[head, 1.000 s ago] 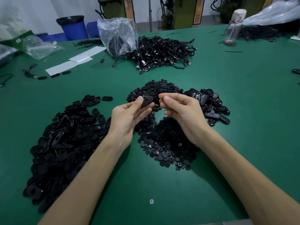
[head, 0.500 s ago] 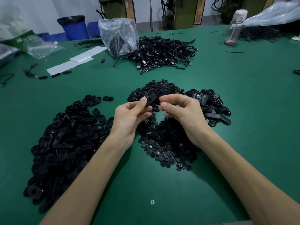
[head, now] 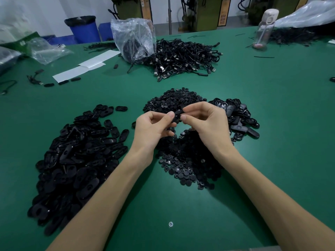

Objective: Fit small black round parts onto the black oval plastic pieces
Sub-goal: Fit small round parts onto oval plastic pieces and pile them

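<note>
My left hand [head: 154, 127] and my right hand [head: 206, 122] meet above the middle of the green table, both pinching one black oval piece [head: 177, 114] between thumbs and fingertips. Whether a round part sits on it is hidden by my fingers. Under my hands lies a heap of small black round parts [head: 186, 160]. A large pile of black oval pieces [head: 76, 154] spreads to the left, and a smaller pile of oval pieces [head: 239, 118] lies to the right.
A tangle of black cables [head: 183, 58] and a clear plastic bag [head: 134, 38] sit at the back centre. White paper strips [head: 85, 67] lie back left, a water bottle [head: 262, 28] back right. A single screw [head: 170, 224] lies near the front edge.
My hands have drawn closer together on the oval piece, and it has turned between my fingertips. The piles have not moved.
</note>
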`<state>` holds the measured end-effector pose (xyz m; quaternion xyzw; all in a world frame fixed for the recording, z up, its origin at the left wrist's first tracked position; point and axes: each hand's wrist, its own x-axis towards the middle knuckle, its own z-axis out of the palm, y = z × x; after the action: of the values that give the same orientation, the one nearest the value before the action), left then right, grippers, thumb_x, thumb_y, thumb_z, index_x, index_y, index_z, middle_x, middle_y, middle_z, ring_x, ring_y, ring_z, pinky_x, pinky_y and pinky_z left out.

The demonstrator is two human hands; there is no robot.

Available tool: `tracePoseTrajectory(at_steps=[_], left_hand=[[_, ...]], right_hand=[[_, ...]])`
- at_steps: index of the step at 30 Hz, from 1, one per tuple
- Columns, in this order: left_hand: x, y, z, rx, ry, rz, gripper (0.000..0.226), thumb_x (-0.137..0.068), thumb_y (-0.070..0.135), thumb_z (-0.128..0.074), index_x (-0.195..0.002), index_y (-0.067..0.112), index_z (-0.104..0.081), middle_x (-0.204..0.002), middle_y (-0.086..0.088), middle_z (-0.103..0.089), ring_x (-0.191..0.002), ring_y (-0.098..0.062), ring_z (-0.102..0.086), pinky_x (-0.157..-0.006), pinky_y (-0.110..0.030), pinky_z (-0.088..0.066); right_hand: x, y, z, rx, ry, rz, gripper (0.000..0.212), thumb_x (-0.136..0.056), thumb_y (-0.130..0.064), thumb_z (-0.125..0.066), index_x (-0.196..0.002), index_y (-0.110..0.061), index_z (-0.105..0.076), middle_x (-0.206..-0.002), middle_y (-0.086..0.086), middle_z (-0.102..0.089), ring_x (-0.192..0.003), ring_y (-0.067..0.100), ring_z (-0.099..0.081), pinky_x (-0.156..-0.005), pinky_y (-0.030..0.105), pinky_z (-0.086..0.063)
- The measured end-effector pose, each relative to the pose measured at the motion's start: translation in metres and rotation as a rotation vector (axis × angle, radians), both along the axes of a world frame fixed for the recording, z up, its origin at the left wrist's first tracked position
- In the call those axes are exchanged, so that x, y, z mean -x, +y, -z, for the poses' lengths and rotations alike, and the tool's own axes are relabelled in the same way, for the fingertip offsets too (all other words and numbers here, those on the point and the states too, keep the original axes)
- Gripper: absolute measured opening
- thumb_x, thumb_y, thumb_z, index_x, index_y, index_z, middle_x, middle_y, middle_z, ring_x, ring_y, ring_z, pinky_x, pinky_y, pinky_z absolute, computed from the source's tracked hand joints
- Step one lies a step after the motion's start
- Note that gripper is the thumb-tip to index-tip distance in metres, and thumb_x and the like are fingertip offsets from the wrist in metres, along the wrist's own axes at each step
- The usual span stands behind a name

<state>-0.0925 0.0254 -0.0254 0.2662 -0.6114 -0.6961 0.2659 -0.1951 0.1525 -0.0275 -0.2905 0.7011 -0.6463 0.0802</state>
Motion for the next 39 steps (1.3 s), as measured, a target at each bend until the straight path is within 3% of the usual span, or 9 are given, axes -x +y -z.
tracePoseTrajectory(at_steps=[8,15,21,26,28,31,36,39], left_hand=[[0.001,0.004,0.006,0.160,0.014,0.022,0.020,-0.092,0.018,-0.080,-0.094,0.002,-0.069,-0.084,-0.011,-0.078,-0.078,-0.023,-0.077,-0.065,-0.027,-0.060],[0.002,0.006,0.008,0.130,0.070,0.026,0.023,-0.092,0.016,-0.080,-0.096,-0.002,-0.068,-0.088,-0.013,-0.078,-0.081,-0.022,-0.077,-0.067,-0.029,-0.061],[0.001,0.008,0.005,0.125,0.076,0.048,0.020,-0.094,0.012,-0.077,-0.098,-0.003,-0.065,-0.091,-0.014,-0.078,-0.085,-0.025,-0.078,-0.068,-0.029,-0.062],[0.003,0.012,0.007,0.091,0.084,0.008,0.020,-0.094,0.004,-0.074,-0.111,-0.002,-0.065,-0.102,-0.020,-0.075,-0.086,-0.025,-0.078,-0.077,-0.031,-0.063],[0.003,0.011,0.006,0.071,0.093,-0.009,0.021,-0.094,0.004,-0.074,-0.113,-0.002,-0.067,-0.102,-0.018,-0.076,-0.088,-0.023,-0.078,-0.076,-0.029,-0.062],[0.002,0.007,0.004,0.025,0.113,-0.048,0.024,-0.094,0.007,-0.076,-0.114,-0.003,-0.068,-0.096,-0.013,-0.078,-0.087,-0.022,-0.078,-0.073,-0.025,-0.061],[0.000,-0.001,0.001,-0.039,0.114,-0.078,0.020,-0.095,0.000,-0.071,-0.114,-0.003,-0.067,-0.099,-0.017,-0.075,-0.083,-0.023,-0.076,-0.074,-0.027,-0.061],[0.000,-0.002,0.000,-0.008,0.100,-0.056,0.016,-0.095,0.001,-0.072,-0.111,0.001,-0.070,-0.096,-0.013,-0.075,-0.080,-0.021,-0.075,-0.076,-0.029,-0.062]], right_hand=[[-0.008,-0.001,0.001,-0.090,0.231,0.058,0.012,-0.086,-0.010,-0.081,-0.092,-0.016,-0.073,-0.078,-0.009,-0.073,-0.076,-0.001,-0.068,-0.070,0.010,-0.046],[-0.009,0.000,-0.002,-0.075,0.258,0.076,0.014,-0.086,-0.009,-0.081,-0.093,-0.014,-0.070,-0.081,-0.008,-0.072,-0.075,-0.002,-0.064,-0.067,0.008,-0.042],[-0.011,0.000,-0.001,-0.089,0.377,0.123,0.013,-0.087,-0.006,-0.079,-0.092,-0.014,-0.071,-0.085,-0.008,-0.070,-0.082,0.005,-0.066,-0.074,0.014,-0.049],[-0.015,-0.003,0.001,-0.218,0.617,0.155,0.012,-0.095,-0.012,-0.070,-0.107,-0.014,-0.073,-0.099,-0.003,-0.073,-0.096,0.019,-0.067,-0.087,0.040,-0.054],[-0.019,-0.007,0.001,-0.268,0.686,0.154,0.023,-0.097,-0.012,-0.065,-0.120,-0.016,-0.069,-0.106,-0.003,-0.075,-0.100,0.020,-0.064,-0.092,0.036,-0.049],[-0.026,-0.010,0.001,-0.273,0.782,0.145,0.037,-0.092,-0.001,-0.064,-0.128,-0.011,-0.065,-0.108,0.001,-0.075,-0.099,0.011,-0.053,-0.088,0.027,-0.040],[-0.030,-0.010,0.005,-0.240,0.523,-0.039,0.052,-0.098,-0.005,-0.055,-0.147,-0.022,-0.046,-0.133,-0.014,-0.066,-0.125,0.010,-0.056,-0.104,0.029,-0.045],[-0.030,-0.010,0.004,-0.127,0.469,-0.005,0.047,-0.099,-0.005,-0.057,-0.143,-0.018,-0.050,-0.132,-0.011,-0.065,-0.122,0.007,-0.058,-0.102,0.029,-0.048]])
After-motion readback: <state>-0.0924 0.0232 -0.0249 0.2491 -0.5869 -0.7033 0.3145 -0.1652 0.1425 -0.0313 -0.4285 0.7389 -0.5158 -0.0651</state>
